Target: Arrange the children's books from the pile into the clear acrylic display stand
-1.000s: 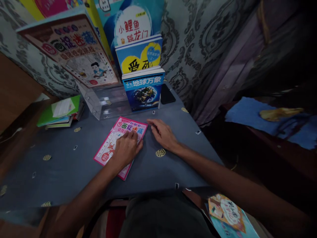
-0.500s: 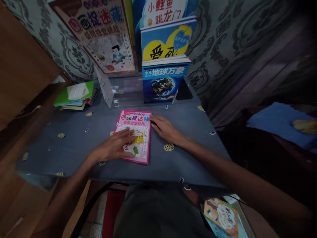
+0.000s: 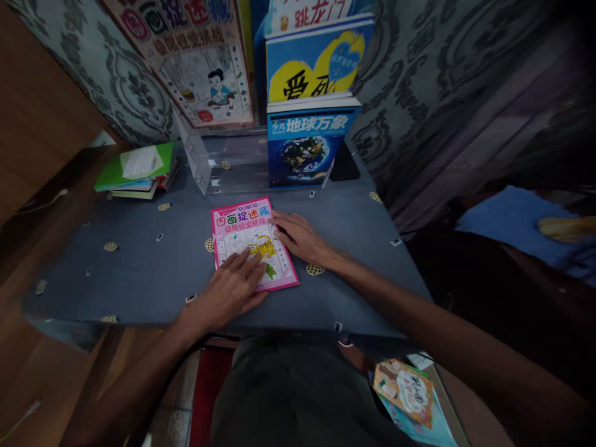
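Observation:
A pink picture book [image 3: 238, 225] with a yellow tiger on its cover lies closed on the cloth-covered table, turned slightly counterclockwise. My left hand [image 3: 233, 287] rests on its lower left part, fingers spread over the cover and thumb by the bottom edge. Along the book's upper right edge, my right hand [image 3: 300, 239] touches it with outstretched fingertips; the rest of that hand lies on the tablecloth. Neither hand has its fingers wrapped round anything that I can see.
Behind the book stands a clear acrylic rack [image 3: 195, 158] with upright books, among them a blue earth book [image 3: 302, 149]. A dark phone-like slab [image 3: 345, 162] lies beside it. A small book stack [image 3: 137, 167] is at the left. More books [image 3: 410, 394] sit below the table's front edge.
The pink book has turned counterclockwise, its bottom edge swinging right. My left hand has slid down toward the book's lower edge. My right hand stays by its right edge.

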`<action>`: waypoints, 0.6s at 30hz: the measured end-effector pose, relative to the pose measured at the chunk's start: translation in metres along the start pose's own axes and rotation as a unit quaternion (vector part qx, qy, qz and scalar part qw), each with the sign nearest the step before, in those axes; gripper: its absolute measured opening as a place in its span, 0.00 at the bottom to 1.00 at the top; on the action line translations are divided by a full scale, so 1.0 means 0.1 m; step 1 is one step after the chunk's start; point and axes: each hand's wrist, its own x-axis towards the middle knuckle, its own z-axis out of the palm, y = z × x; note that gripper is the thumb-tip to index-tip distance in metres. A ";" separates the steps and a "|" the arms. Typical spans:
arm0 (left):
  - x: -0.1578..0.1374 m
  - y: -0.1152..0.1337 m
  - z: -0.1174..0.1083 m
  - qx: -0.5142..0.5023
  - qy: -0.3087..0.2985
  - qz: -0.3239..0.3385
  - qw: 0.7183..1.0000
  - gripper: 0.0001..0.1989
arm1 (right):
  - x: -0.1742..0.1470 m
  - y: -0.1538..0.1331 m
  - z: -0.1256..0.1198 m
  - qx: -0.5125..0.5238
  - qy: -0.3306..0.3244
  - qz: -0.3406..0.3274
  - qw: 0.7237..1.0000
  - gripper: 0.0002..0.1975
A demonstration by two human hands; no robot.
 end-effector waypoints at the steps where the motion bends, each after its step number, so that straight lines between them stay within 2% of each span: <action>1: 0.00 0.01 -0.02 0.000 -0.003 0.005 1.000 0.22 | -0.05 -0.03 -0.02 0.008 -0.003 0.001 1.000 0.19; 5: 0.00 0.01 -0.09 -0.010 -0.010 0.010 1.000 0.18 | -0.21 -0.11 -0.10 0.047 -0.019 0.003 0.999 0.18; 10: -0.01 0.03 -0.09 -0.010 -0.001 0.011 1.000 0.19 | -0.38 -0.23 -0.15 0.086 -0.020 0.016 0.996 0.17; 15: -0.04 -0.03 -0.05 -0.016 0.033 0.010 0.999 0.19 | -0.53 -0.39 -0.07 0.014 -0.033 0.021 0.999 0.22; 18: -0.03 -0.19 0.00 -0.008 0.094 -0.073 0.993 0.21 | -0.53 -0.47 -0.01 -0.040 -0.042 0.016 0.998 0.25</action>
